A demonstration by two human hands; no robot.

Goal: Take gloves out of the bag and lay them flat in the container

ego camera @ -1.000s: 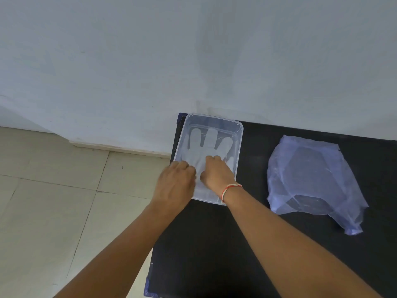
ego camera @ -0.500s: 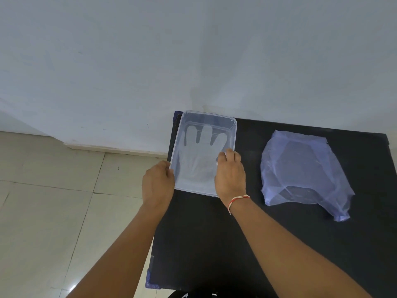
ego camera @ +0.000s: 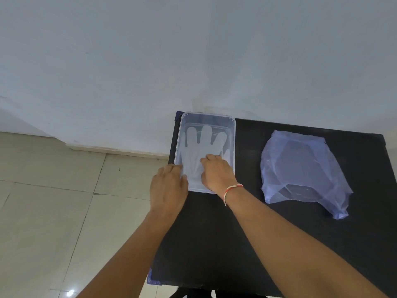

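The clear container [ego camera: 205,119] sits at the far left corner of the black table [ego camera: 247,233], its long axis running away from me toward the wall [ego camera: 193,50]. Inside it the glove [ego camera: 198,147] lies flat on the bottom, long axis matching the container's, fingers pointing at the wall and cuff toward me (the thumb side is hard to make out through the plastic). My right hand [ego camera: 217,173] is down in the container's near half, palm down with fingers loosely together, pressing on the glove's palm area and pinching nothing. My left hand [ego camera: 168,188] rests flat at the container's near left corner, fingers over the rim, gripping nothing that I can see. A red and white thread [ego camera: 231,190] circles my right wrist. The bluish plastic bag [ego camera: 300,166] lies crumpled well to the right of the container.
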